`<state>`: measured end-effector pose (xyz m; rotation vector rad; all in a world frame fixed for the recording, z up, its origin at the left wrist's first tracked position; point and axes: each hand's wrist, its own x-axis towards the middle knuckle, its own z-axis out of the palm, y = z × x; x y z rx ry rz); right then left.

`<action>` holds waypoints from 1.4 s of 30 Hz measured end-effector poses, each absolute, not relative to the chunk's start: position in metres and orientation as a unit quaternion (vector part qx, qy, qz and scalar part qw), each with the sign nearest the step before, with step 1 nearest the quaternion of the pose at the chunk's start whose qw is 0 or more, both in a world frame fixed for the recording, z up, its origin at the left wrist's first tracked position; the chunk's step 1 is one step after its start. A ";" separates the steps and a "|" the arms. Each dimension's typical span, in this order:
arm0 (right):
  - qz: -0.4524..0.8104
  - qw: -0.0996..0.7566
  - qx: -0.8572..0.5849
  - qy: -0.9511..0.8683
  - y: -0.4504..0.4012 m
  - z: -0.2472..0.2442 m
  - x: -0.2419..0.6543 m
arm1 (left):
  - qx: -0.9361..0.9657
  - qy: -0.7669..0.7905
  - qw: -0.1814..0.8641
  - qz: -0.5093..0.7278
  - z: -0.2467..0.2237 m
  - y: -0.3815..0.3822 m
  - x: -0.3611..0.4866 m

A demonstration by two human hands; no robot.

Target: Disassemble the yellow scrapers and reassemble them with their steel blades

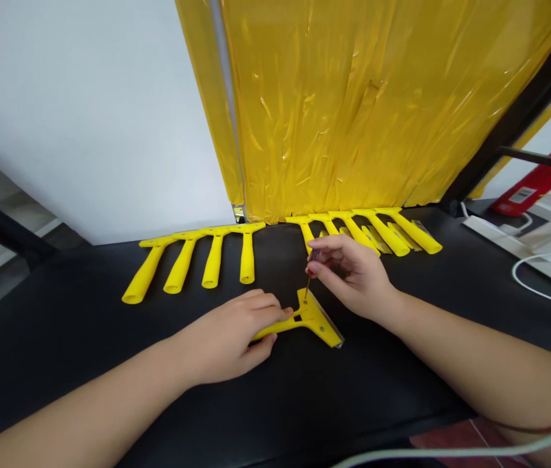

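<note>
Pinching a slim screwdriver (pixel 308 284) between thumb and forefinger, the right hand (pixel 351 276) holds it upright with its tip down at the yellow head of a scraper (pixel 310 318). At this size, I can't quite tell whether the tip sits in a screw. The scraper lies flat on a black table (pixel 110 383), between the two hands, with its metal-edged blade (pixel 327 328) angled toward the right forearm. The left hand (pixel 227 335) is curled over the scraper's handle, fingers pressed together and fingertips just short of the head, pinning it to the table. A pale cable (pixel 451 452) crosses the bottom of the view, near a red mat (pixel 465 439).

Farther off, four more scrapers (pixel 197 257) lie side by side with their heads toward the back, and a second row of five (pixel 363 231) overlaps at the right, with flat pieces tucked among them. Behind the rows hangs a crinkled yellow sheet (pixel 334 110) beside a white wall (pixel 85 110). To the right are a power strip (pixel 494 237), a white cord (pixel 524 279) and a red box (pixel 538 175).
</note>
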<state>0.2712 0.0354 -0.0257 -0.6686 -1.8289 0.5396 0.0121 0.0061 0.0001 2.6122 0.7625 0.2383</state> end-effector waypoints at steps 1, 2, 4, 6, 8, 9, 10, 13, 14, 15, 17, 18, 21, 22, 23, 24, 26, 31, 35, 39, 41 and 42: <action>0.221 0.530 -0.279 -0.770 0.036 -0.026 0.272 | 0.936 0.273 0.204 0.083 0.000 0.006 0.012; 0.220 0.531 -0.277 -0.770 0.036 -0.026 0.272 | 0.937 0.272 0.205 0.082 0.000 0.006 0.012; 0.226 0.535 -0.276 -0.766 0.035 -0.026 0.273 | 0.937 0.272 0.207 0.078 -0.001 0.006 0.012; 0.234 0.541 -0.273 -0.760 0.035 -0.026 0.273 | 0.937 0.272 0.207 0.077 -0.001 0.006 0.012; 0.239 0.544 -0.270 -0.757 0.034 -0.025 0.272 | 0.937 0.271 0.206 0.078 -0.001 0.006 0.011; 0.239 0.545 -0.270 -0.757 0.034 -0.025 0.272 | 0.937 0.271 0.206 0.080 -0.001 0.006 0.011; 0.238 0.545 -0.271 -0.757 0.034 -0.025 0.272 | 0.937 0.270 0.206 0.081 -0.002 0.006 0.011; 0.231 0.548 -0.273 -0.756 0.034 -0.025 0.272 | 0.936 0.271 0.209 0.081 -0.002 0.006 0.011; 0.230 0.551 -0.273 -0.754 0.034 -0.025 0.272 | 0.936 0.271 0.211 0.081 -0.002 0.006 0.011; 0.230 0.553 -0.272 -0.753 0.034 -0.026 0.272 | 0.935 0.270 0.214 0.081 -0.002 0.006 0.011; 0.233 0.557 -0.269 -0.751 0.034 -0.026 0.272 | 0.933 0.268 0.226 0.082 -0.002 0.007 0.011; 0.236 0.558 -0.265 -0.750 0.034 -0.026 0.272 | 0.932 0.266 0.233 0.084 -0.002 0.007 0.010; 0.243 0.562 -0.258 -0.747 0.033 -0.025 0.273 | 0.927 0.262 0.254 0.089 -0.002 0.009 0.010; 0.244 0.563 -0.257 -0.746 0.033 -0.025 0.273 | 0.925 0.263 0.257 0.091 -0.002 0.009 0.010; 0.243 0.563 -0.257 -0.746 0.033 -0.025 0.273 | 0.924 0.265 0.258 0.093 -0.002 0.009 0.010; 0.241 0.563 -0.257 -0.748 0.033 -0.024 0.273 | 0.924 0.266 0.258 0.094 -0.002 0.010 0.010; 0.230 0.559 -0.258 -0.754 0.032 -0.024 0.273 | 0.924 0.268 0.255 0.098 -0.002 0.010 0.011; 0.213 0.558 -0.262 -0.759 0.033 -0.023 0.273 | 0.927 0.264 0.246 0.105 -0.004 0.009 0.010; 0.200 0.559 -0.263 -0.761 0.035 -0.024 0.274 | 0.935 0.268 0.216 0.087 -0.007 0.009 0.008; 0.193 0.557 -0.273 -0.760 0.036 -0.025 0.274 | 0.942 0.252 0.216 0.056 -0.008 0.009 0.008; 0.193 0.557 -0.277 -0.759 0.035 -0.026 0.275 | 0.942 0.252 0.215 0.049 -0.008 0.009 0.009; 0.192 0.557 -0.278 -0.759 0.035 -0.026 0.275 | 0.942 0.252 0.215 0.048 -0.007 0.009 0.009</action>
